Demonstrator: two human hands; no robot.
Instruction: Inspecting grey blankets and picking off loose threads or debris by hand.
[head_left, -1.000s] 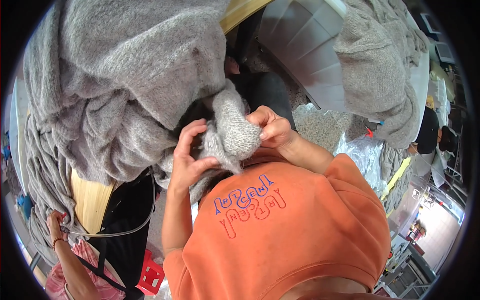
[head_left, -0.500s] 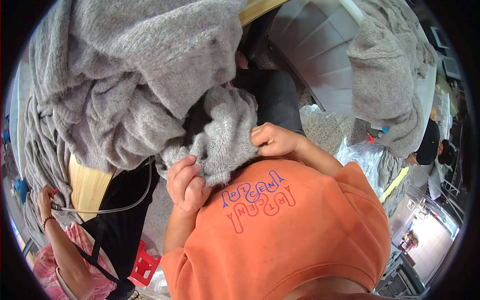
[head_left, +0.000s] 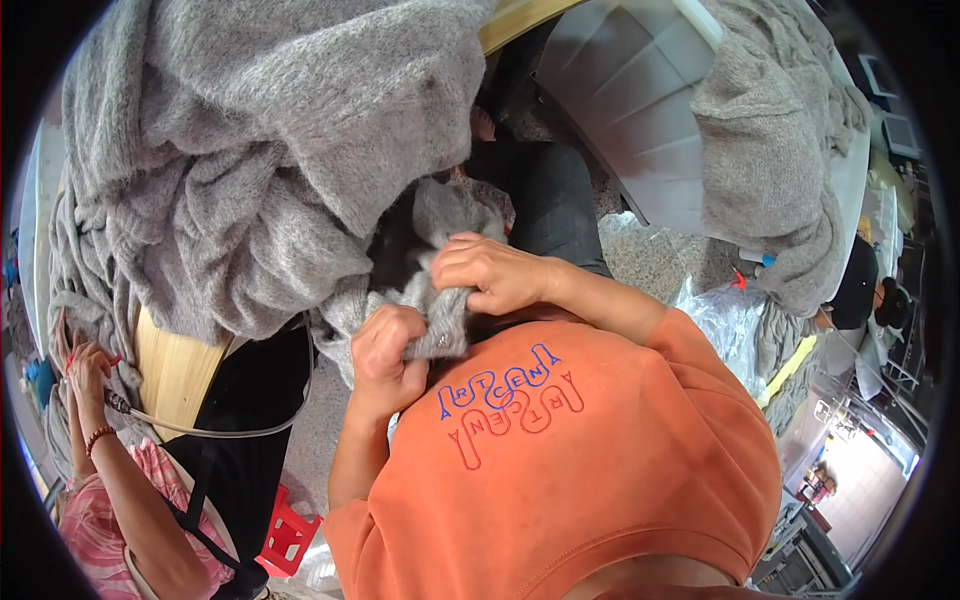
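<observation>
A fuzzy grey knitted garment [head_left: 442,318] lies bunched over my lap, close against my orange top. My left hand [head_left: 388,350] is closed on its edge at the near left, fingers curled into the knit. Just above and to the right, my right hand [head_left: 488,275] grips another fold of the same fabric, its fingertips partly hidden by the cloth. The two hands are close together, with a short stretch of knit between them. A large heap of grey knitwear [head_left: 290,130] hangs down in front of me and meets the piece I hold.
At the left a co-worker's hand [head_left: 90,370] works at a clear hose [head_left: 220,432] beside a wooden table edge [head_left: 178,375]. A red stool [head_left: 288,535] stands at lower left. More grey knitwear [head_left: 768,150] hangs at right, above clear plastic wrapping [head_left: 715,315].
My right hand has moved left and inward across the garment, nearer my left hand. My left hand has shifted slightly right, and the held cloth is more bunched. The co-worker's hands have moved up.
</observation>
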